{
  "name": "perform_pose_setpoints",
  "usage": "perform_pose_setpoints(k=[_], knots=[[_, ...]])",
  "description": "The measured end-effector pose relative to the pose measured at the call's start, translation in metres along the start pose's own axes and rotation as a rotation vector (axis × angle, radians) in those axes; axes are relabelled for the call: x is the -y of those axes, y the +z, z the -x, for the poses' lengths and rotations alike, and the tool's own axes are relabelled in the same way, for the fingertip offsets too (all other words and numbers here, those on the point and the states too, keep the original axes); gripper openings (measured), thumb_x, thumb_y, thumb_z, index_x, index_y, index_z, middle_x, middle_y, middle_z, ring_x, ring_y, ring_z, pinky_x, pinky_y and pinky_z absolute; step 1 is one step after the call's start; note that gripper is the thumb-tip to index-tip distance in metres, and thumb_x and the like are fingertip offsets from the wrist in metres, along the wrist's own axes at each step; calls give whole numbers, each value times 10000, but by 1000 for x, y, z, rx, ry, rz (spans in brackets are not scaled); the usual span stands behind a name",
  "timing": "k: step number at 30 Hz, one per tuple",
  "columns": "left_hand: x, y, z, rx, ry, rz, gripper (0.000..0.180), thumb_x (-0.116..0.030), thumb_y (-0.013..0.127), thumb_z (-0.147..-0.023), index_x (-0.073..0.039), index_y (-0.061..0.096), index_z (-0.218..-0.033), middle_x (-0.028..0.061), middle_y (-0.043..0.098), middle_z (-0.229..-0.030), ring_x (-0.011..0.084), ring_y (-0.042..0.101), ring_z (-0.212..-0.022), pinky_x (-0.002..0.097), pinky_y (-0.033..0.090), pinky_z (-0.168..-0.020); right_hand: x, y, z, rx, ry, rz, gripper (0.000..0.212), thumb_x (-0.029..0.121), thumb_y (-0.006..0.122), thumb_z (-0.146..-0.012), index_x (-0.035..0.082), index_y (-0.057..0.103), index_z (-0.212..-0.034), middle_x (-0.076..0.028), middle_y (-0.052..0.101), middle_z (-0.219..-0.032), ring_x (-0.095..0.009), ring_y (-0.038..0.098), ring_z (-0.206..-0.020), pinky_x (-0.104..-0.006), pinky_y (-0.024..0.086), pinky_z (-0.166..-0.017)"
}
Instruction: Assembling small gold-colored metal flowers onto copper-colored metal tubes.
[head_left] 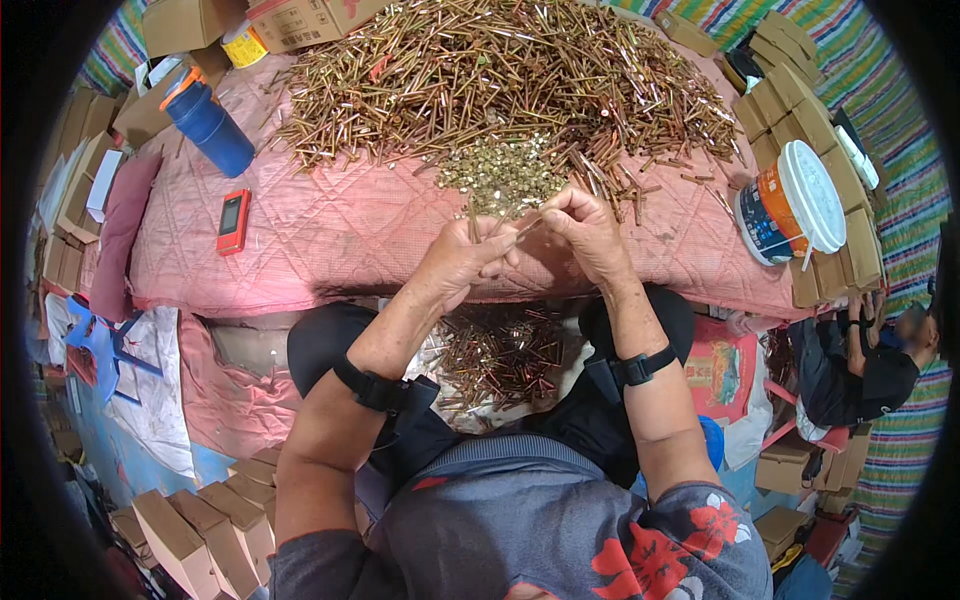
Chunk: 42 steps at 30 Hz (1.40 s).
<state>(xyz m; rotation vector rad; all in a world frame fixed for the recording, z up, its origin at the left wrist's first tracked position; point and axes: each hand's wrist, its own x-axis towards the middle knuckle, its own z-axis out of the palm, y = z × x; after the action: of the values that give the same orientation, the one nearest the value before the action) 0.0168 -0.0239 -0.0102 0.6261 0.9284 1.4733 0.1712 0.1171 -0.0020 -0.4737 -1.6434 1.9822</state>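
Observation:
My left hand [464, 255] is closed around a few thin brass-coloured tubes [473, 220] that stick up past its fingers. With thumb and forefinger, my right hand [592, 230] pinches one end of a slender tube [529, 228], which slants across to the left fingertips. Both hands hover over the near edge of a pink quilted cover [350, 240]. Just beyond them lies a heap of small pale-gold pieces [500, 172], too small to name. Behind it spreads a large pile of brass-coloured tubes [500, 75]. More reddish-brown tubes [505, 360] lie lower down, between my knees.
A blue cup [212, 130] and a red handheld device [233, 222] sit at left. On the right stands a white-lidded bucket [795, 205] beside stacked cardboard boxes [780, 105]. More boxes [200, 535] are at lower left. Another person [865, 365] sits at far right.

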Motion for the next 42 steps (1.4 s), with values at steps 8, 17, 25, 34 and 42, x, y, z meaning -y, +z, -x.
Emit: perform_pose_setpoints(k=[8,17,25,34,42], knots=[[3,-2,-4,-12,48,-121,127,-147,625,-903,-25,590,-908,42,616,-706,13,427,-470,149,271,-389,9,-5,1,-21,92,35,80,90,672,-857,24,639,-887,18,593,-754,-45,495,-625,-183,408,-579],[-3,-2,-1,63,-98,42,137,-153,624,-905,-20,599,-925,44,619,-713,8,404,-444,146,265,-381,21,0,4,90,15,53,91,82,677,-848,11,649,-899,7,603,-762,-57,516,-642,-194,427,-594],[-2,0,-2,2,39,-104,155,-164,639,-897,-16,596,-912,44,617,-711,12,408,-446,146,282,-393,10,-8,1,-11,69,101,74,77,685,-843,27,648,-883,28,593,-737,-47,509,-601,-180,412,-544],[-4,-4,-2,123,-77,77,222,-178,646,-895,23,599,-976,44,611,-697,1,383,-428,145,246,-369,21,0,6,68,8,3,70,54,659,-858,15,639,-912,3,604,-815,-59,535,-672,-203,452,-616],[-3,-3,0,157,-145,138,251,-183,645,-897,48,590,-981,44,611,-687,-1,381,-422,140,237,-363,21,-7,5,167,4,60,83,63,658,-857,18,637,-924,-3,598,-824,-72,547,-700,-223,464,-633]])
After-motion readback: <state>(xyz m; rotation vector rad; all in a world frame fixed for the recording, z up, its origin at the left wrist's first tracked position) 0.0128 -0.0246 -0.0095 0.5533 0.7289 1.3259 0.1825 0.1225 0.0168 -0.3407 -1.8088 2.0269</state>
